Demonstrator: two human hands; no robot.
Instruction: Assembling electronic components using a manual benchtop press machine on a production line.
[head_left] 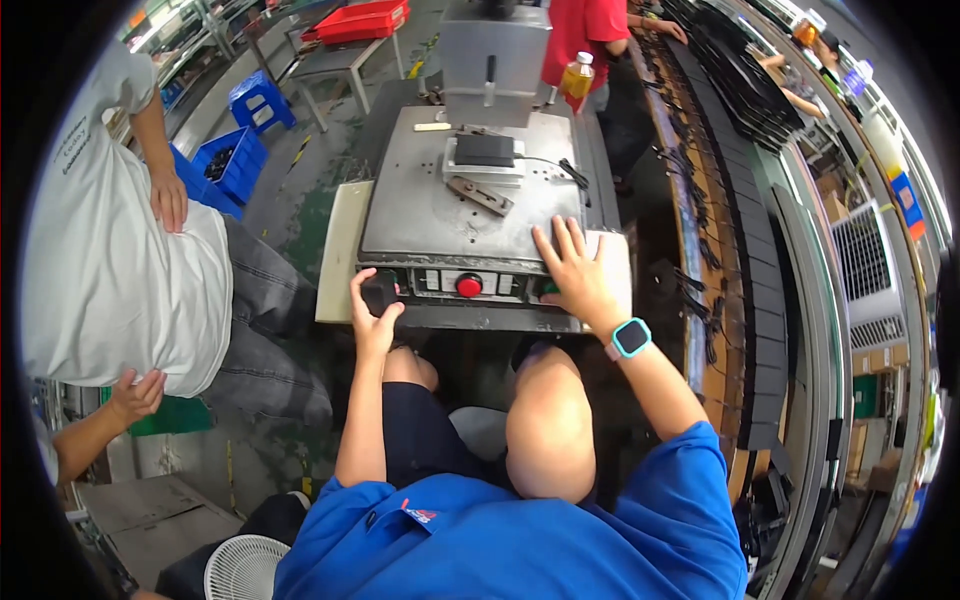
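My left hand (372, 318) is at the left end of a grey bench machine's front panel (440, 283). Its thumb and fingers close round a small black block-shaped piece (380, 294), whose exact kind I cannot make out. My right hand (580, 275) lies with fingers spread over the machine's right front corner, partly covering a green button (549, 289). A red round button (469, 286) sits mid-panel. On the metal top (410, 215), a black rectangular case (485, 150) with a cable (560, 167) rests in a metal fixture (482, 175). In front of it lies a metal bar (480, 196).
A person in a white shirt (130, 250) stands close on the left; another in red (585, 40) is beyond the machine. On the right runs a conveyor (740, 270) beside a ledge with black cables (705, 250). Blue crates (232, 165) and a blue stool (260, 100) stand back left.
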